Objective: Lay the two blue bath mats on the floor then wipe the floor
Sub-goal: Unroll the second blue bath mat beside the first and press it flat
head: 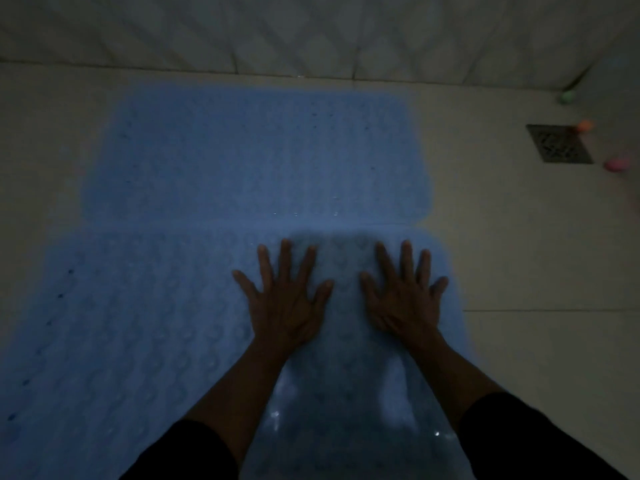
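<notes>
A dim, pale tiled floor (519, 237) is seen, bounded at the far side by a tiled wall (311, 32). Two blue bath mats are laid flat on it: the far mat (249, 154) close to the wall, the near mat (131, 323) just beside it, edges touching or overlapping. The left hand (284, 299) and right hand (405, 299) are pressed flat on the near mat, fingers spread. Bare tile is left to the right, where a floor drain (559, 144) is set.

Two pale-blue bubble-textured bath mats (249, 150), beige floor (519, 254)
</notes>
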A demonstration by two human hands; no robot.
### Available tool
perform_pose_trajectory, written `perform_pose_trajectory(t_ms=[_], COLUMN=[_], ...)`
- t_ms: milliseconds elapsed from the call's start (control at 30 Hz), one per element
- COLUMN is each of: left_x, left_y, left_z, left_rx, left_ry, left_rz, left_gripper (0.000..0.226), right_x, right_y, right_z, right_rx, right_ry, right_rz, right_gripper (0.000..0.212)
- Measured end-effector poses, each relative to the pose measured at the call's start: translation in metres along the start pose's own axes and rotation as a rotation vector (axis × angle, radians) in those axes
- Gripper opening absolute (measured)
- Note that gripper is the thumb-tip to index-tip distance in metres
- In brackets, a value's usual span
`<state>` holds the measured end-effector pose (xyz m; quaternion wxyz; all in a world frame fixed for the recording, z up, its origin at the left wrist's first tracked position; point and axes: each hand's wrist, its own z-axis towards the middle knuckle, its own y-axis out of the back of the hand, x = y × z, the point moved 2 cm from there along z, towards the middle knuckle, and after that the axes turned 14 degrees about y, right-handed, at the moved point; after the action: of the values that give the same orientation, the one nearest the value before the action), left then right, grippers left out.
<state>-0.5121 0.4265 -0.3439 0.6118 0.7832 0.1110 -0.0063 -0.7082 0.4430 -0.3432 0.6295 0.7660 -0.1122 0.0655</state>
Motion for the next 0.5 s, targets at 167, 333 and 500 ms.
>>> perform_pose_trajectory(t_ms=[167, 333, 500], left_x=[-0.029, -0.031, -0.034], left_y=[-0.012, -0.01, -0.009], left_z=[0.008, 0.011, 0.007], left_rx=[-0.042, 0.025, 0.028], left_ry=[-0.025, 0.029, 0.02], left_rz=[0.095, 0.08, 0.069], left_gripper=[0.072, 0.072, 0.07], right_x=[-0.014, -0.018, -0.02], right_y=[-0.003, -0.005, -0.007], right_z=[0.002, 0.008, 0.007], right_rx=[-0.064, -0.071, -0.07], right_ry=[0.034, 0.035, 0.046], right_rz=[-0.001, 0.025, 0.051], right_gripper=[0.073, 0.073, 0.071])
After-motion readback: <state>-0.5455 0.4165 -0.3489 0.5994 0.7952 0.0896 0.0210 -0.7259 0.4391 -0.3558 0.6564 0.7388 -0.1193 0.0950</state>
